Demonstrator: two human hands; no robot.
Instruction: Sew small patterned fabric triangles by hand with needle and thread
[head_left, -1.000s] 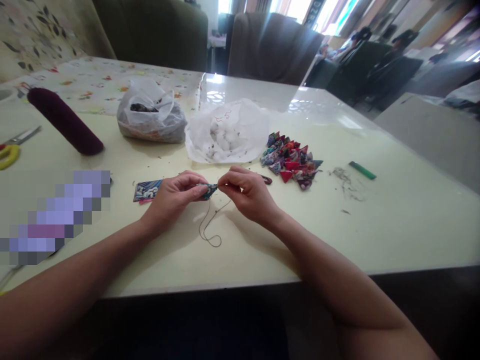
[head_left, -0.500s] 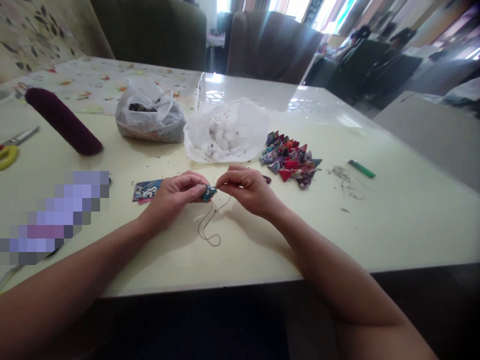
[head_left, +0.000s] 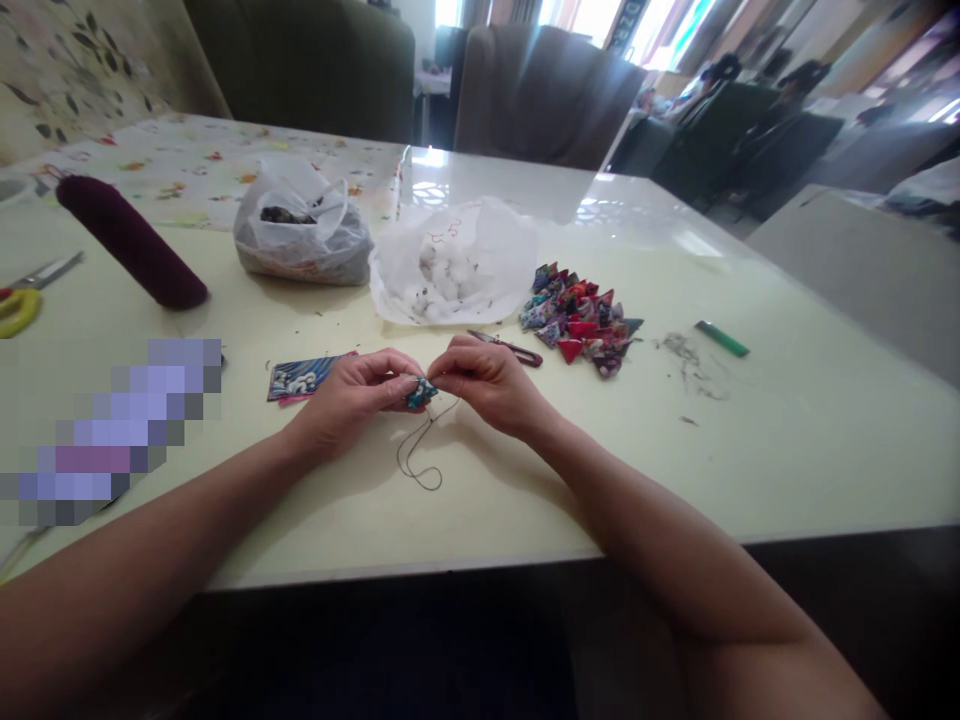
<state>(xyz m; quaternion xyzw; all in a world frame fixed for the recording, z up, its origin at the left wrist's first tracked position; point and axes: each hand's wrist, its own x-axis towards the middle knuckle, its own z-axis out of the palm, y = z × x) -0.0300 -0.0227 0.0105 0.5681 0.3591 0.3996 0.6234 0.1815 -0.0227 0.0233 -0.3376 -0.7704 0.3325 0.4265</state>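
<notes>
My left hand (head_left: pixel 364 393) pinches a small blue-green patterned fabric piece (head_left: pixel 421 393) between thumb and fingers, above the table. Close against its right edge, my right hand (head_left: pixel 484 380) is closed in a fingertip pinch on what looks like a sewing needle, mostly hidden by the fingers. A dark thread (head_left: pixel 411 468) hangs below both hands and curls in a loop on the table. Partly behind my left hand lies a flat blue patterned fabric strip (head_left: pixel 304 378) with a pink edge. Thread snips (head_left: pixel 521 353) rest just beyond my right hand.
Several stuffed fabric triangles (head_left: pixel 581 318) are clustered right of an open white bag of stuffing (head_left: pixel 450 280). Another plastic bag (head_left: pixel 300 245) stands behind left. A maroon cylinder (head_left: pixel 135 245), yellow-handled scissors (head_left: pixel 19 312) and a blurred-out object (head_left: pixel 127 430) lie left; a green object (head_left: pixel 721 338) lies right.
My right hand has shifted slightly left and down, up against the fabric piece. More of the thread snips and the blue strip shows now.
</notes>
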